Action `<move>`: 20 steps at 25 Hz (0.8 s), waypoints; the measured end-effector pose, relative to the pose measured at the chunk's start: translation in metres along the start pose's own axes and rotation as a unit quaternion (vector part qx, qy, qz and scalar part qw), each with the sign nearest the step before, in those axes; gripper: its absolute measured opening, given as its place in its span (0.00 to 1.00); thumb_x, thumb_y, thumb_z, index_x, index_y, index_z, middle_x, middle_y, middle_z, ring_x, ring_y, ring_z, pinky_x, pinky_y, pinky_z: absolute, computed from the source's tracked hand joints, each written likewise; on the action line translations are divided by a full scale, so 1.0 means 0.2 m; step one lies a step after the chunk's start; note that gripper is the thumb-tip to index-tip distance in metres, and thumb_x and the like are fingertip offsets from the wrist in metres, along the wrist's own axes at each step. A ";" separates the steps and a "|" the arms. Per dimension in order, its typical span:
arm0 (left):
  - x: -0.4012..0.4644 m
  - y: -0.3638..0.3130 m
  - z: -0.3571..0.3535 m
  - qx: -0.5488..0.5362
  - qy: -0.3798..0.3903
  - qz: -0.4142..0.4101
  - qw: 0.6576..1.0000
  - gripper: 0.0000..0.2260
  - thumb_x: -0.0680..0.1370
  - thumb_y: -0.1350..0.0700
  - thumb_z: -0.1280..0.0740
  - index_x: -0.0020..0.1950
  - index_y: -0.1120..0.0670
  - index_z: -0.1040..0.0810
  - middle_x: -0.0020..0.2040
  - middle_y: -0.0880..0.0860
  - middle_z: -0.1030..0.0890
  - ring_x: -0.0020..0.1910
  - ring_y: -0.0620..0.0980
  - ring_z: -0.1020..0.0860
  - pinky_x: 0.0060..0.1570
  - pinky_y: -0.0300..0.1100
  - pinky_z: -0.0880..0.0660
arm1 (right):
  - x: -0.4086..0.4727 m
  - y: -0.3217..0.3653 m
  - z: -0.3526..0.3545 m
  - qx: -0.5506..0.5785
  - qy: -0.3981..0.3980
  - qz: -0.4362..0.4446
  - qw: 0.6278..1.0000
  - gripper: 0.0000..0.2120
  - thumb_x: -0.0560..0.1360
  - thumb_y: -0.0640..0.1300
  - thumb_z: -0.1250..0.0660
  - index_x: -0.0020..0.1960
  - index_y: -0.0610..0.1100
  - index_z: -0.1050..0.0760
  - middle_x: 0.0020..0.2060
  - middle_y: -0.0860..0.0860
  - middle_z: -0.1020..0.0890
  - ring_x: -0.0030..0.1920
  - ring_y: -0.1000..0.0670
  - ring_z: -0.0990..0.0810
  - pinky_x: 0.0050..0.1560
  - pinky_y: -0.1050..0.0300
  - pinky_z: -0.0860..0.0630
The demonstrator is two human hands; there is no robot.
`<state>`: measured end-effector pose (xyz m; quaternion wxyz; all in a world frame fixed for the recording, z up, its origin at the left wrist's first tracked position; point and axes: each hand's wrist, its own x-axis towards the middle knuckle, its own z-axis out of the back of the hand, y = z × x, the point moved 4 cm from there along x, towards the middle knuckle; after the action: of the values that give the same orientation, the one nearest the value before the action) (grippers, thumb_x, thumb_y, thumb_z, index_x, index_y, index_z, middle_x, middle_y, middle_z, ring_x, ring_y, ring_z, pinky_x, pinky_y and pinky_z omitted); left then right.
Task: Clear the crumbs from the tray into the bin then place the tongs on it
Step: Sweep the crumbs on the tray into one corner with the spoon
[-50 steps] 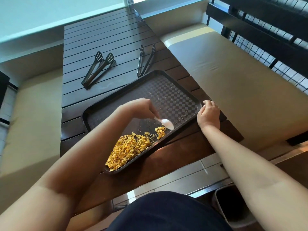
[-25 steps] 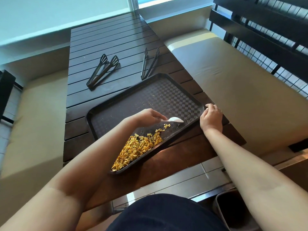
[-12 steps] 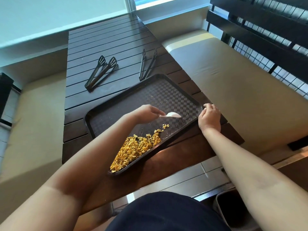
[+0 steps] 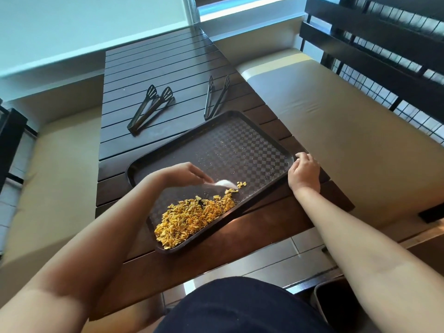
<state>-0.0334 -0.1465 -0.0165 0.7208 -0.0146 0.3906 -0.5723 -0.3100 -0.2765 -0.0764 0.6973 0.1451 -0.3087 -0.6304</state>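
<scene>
On my far left runs a beige cushioned bench (image 4: pixel 55 179) beside the dark brown slatted wooden table (image 4: pixel 153 61). Out on the slats, beyond the tray, lies a pair of black plastic tongs with slotted spatula heads (image 4: pixel 150 109), and a little further right a slimmer pair of black tongs with narrow tips (image 4: pixel 216 97), its hinge end just beside the tray's far rim.

My left hand (image 4: pixel 185 174) reaches over the dark brown rectangular plastic tray with a checkered surface (image 4: pixel 240 145), my fingers curled round the handle of a small white plastic spoon (image 4: pixel 222 183). The spoon's bowl is low over the tray floor, right next to a few stray yellow bits.

The yellow-orange crumbs (image 4: pixel 192 219) are heaped in the near left part of the tray, against the rim closest to me, with fine specks scattered over the checkered middle. The tray sits askew on the table, its near corner close to the table edge.

My right hand (image 4: pixel 304 173) grips the tray's right-hand corner, fingers bent over the rim.

Further right is a second beige bench cushion (image 4: pixel 336 121) under black railings (image 4: pixel 384 44). Down by my right forearm, on the floor, I can see part of a dark bin with a grey rim (image 4: pixel 331 306).
</scene>
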 end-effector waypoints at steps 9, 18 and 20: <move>0.04 -0.12 -0.17 -0.072 0.000 -0.015 0.997 0.13 0.79 0.58 0.40 0.60 0.46 0.22 0.59 0.49 0.22 0.44 0.44 0.24 0.42 0.36 0.29 | 0.02 -0.02 -0.01 -0.016 0.115 -0.016 0.993 0.18 0.77 0.43 0.41 0.65 0.36 0.30 0.63 0.37 0.28 0.64 0.38 0.33 0.67 0.50 0.41; -0.06 0.02 -0.02 -0.025 -0.018 -0.015 0.999 0.14 0.79 0.59 0.40 0.59 0.45 0.22 0.40 0.42 0.24 0.29 0.34 0.29 0.44 0.38 0.27 | -0.22 0.07 -0.02 -0.033 0.101 -0.082 0.991 0.28 0.79 0.48 0.45 0.74 0.36 0.47 0.73 0.38 0.40 0.73 0.42 0.43 0.72 0.49 0.51; -0.02 -0.04 -0.06 -0.060 -0.056 -0.037 0.996 0.15 0.79 0.59 0.42 0.61 0.45 0.23 0.47 0.46 0.23 0.36 0.37 0.27 0.38 0.33 0.30 | -0.29 0.09 -0.03 -0.047 0.103 -0.088 0.990 0.30 0.79 0.49 0.45 0.75 0.36 0.50 0.74 0.39 0.42 0.74 0.43 0.46 0.73 0.49 0.54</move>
<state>-0.0470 -0.1408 -0.0194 0.7177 -0.1044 0.3829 -0.5722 -0.2932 -0.2180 -0.0857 0.6734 0.2030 -0.1917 -0.6845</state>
